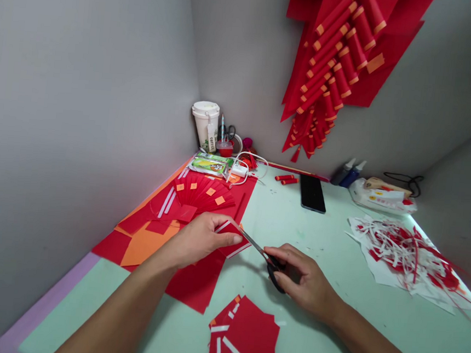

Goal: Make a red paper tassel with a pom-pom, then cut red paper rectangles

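My left hand [203,237] pinches a small red paper piece [230,241] with white strips along its edges, holding it above the table. In my right hand [299,275] is a pair of black-handled scissors [272,262], fingers through the loops. The blades reach the upper edge of the red paper beside my left fingertips; whether they are cutting into it I cannot tell. Below the hands lies a pile of red paper pieces [254,335] with white strips on them. Under my left forearm spread red and orange sheets [141,245].
A fan of red paper [203,192], a coffee cup [205,124] and a green packet [210,164] stand back left. A phone [312,194] lies behind the scissors. White and red paper scraps [406,252] heap at right. Paper firecrackers [336,64] hang on the wall.
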Tool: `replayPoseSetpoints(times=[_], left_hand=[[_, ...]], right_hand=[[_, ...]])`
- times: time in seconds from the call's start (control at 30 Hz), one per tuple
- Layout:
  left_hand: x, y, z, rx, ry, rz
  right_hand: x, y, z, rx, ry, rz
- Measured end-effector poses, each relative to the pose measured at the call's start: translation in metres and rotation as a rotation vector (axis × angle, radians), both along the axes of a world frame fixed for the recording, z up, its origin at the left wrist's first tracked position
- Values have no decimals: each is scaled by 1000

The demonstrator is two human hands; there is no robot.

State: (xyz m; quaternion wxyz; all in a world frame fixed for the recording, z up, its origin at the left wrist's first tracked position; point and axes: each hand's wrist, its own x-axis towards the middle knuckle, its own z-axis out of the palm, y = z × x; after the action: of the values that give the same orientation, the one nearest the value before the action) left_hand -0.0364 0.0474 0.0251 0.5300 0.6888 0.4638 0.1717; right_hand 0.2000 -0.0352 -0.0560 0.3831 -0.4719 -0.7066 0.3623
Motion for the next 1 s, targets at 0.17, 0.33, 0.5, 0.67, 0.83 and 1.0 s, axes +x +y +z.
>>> replayPoseSetpoints(times=[0.17,0.33,0.5,0.67,0.83,1.0], left_hand=[[1,-1,0,-37,-58,-13],[3,-2,-4,-91,-104,-56],[3,-2,-6,-108,-125,-74],[4,-4,-5,-111,-128,-62],[5,-5,-6,-138,-138,-64],[5,-5,-4,-142,-142,-56]], right_hand=[[-1,0,1,1,-1,26],[-1,0,0,16,-4,28],[1,1,-2,23,-1,33],[2,1,-3,36,9,44],[1,1,-3,18,12,38],[0,0,-3,4,27,26]])
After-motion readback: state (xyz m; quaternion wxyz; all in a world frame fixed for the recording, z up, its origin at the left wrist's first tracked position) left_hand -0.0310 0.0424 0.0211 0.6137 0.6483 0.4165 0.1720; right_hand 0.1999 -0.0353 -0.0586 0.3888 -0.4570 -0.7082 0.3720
